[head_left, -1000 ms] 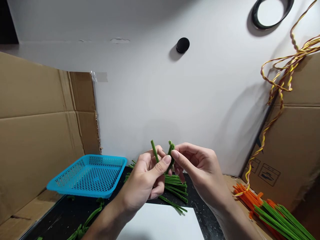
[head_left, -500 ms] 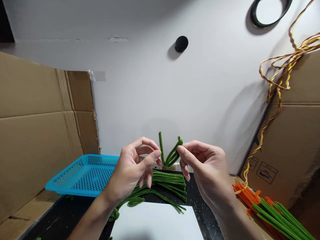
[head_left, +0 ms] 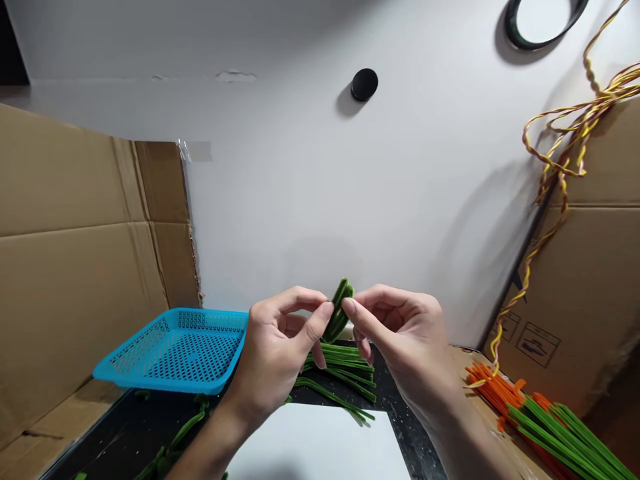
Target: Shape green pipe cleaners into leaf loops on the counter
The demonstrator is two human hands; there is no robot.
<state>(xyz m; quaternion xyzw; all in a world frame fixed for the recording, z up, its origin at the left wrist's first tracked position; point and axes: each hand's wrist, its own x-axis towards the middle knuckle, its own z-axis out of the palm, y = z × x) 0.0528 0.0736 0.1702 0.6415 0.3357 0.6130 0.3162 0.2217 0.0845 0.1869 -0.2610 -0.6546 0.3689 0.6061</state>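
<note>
A dark green pipe cleaner (head_left: 338,319), bent into a narrow leaf-like loop, is held up between my two hands. My left hand (head_left: 287,343) pinches its left side between thumb and index finger. On the other side, my right hand (head_left: 400,333) grips it with thumb and fingertips. Behind and below the hands, a bundle of straight green pipe cleaners (head_left: 345,367) lies on the dark tabletop. Several bent green pieces (head_left: 183,433) rest to the left, partly covered by my left forearm. Under my hands is a white sheet of paper (head_left: 320,440).
A blue perforated basket (head_left: 170,383) stands at the left beside a cardboard panel (head_left: 75,287). Orange pipe cleaners (head_left: 493,383) and bright green ones (head_left: 565,433) lie at the right. Twisted yellow-brown wire (head_left: 560,180) hangs over a cardboard box (head_left: 595,280).
My left hand has moved right, and the pipe cleaner's loose left end is now folded up against the loop. The V-shaped gap between the two parts has closed.
</note>
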